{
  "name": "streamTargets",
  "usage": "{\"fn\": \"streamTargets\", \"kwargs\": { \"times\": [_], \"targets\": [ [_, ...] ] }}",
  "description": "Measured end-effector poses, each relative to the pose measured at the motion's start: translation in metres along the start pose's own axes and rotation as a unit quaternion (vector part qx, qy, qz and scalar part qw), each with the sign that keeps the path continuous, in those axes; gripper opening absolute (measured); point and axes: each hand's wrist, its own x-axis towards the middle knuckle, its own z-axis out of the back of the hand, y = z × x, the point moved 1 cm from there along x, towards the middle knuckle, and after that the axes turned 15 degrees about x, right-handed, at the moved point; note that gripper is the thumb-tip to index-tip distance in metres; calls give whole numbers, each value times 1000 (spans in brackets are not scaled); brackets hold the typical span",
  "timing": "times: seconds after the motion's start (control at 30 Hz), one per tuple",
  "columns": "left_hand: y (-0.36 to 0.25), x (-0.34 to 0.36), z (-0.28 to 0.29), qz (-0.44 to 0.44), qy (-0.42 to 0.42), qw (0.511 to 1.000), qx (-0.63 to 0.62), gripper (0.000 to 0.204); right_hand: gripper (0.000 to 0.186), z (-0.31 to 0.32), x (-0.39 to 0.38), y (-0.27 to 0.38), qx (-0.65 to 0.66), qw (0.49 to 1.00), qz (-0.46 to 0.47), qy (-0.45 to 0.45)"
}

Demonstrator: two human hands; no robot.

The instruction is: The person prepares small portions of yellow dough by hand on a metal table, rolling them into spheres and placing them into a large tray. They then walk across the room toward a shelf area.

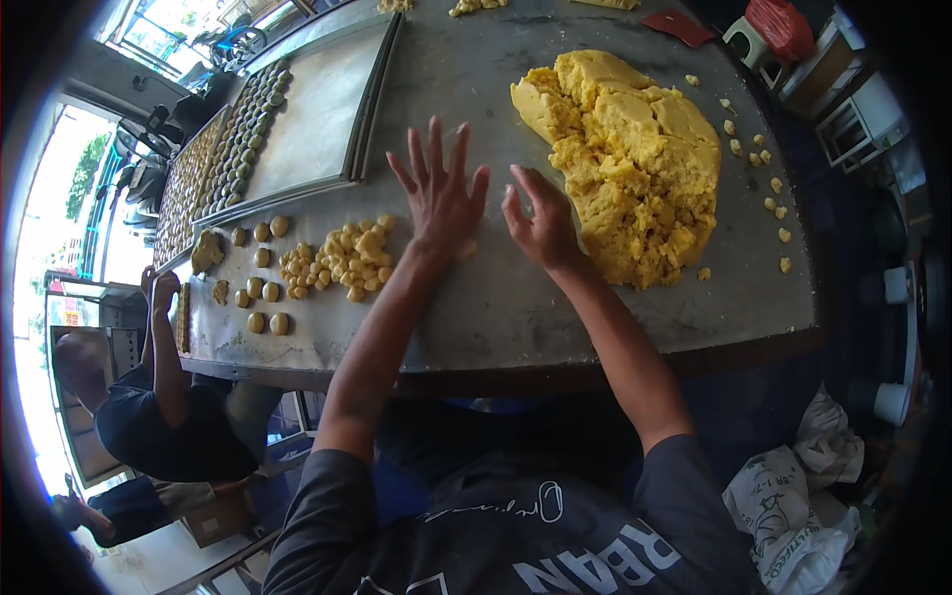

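My left hand is over the metal tabletop, palm down with its fingers spread and nothing in its grasp. Part of a small pale dough piece shows beside its wrist. Just to the right, my right hand has curled fingers, with thumb and index toward the left hand. Whatever its fingers may hold is hidden. Close by on its right lies a large mound of crumbly yellow dough. Left of my left forearm, a heap of small yellow dough balls rests on the table.
Several rounder filled-looking balls sit further left. Behind them, a stack of metal trays bears rows of greenish-brown balls. Dough crumbs dot the right side. Another person works at the left end. White sacks stand lower right.
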Motion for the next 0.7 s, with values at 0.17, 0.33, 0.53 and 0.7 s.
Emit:
{"fn": "streamTargets", "kwargs": {
  "times": [0.17,0.33,0.53,0.7],
  "targets": [
    [4,30,33,-4,-40,999,35,63,28,8,0,-1,-12,1000,-4,2],
    [-1,-7,8,-106,17,994,15,57,29,3,-3,-4,-19,1000,-7,-1],
    [-4,25,36,2,-160,984,-76,43,30,10,-9,-5,-36,999,-10,-26],
    [4,2,8,-73,-17,997,-15,39,30,3,-2,0,-36,999,13,-21]
  ]
}}
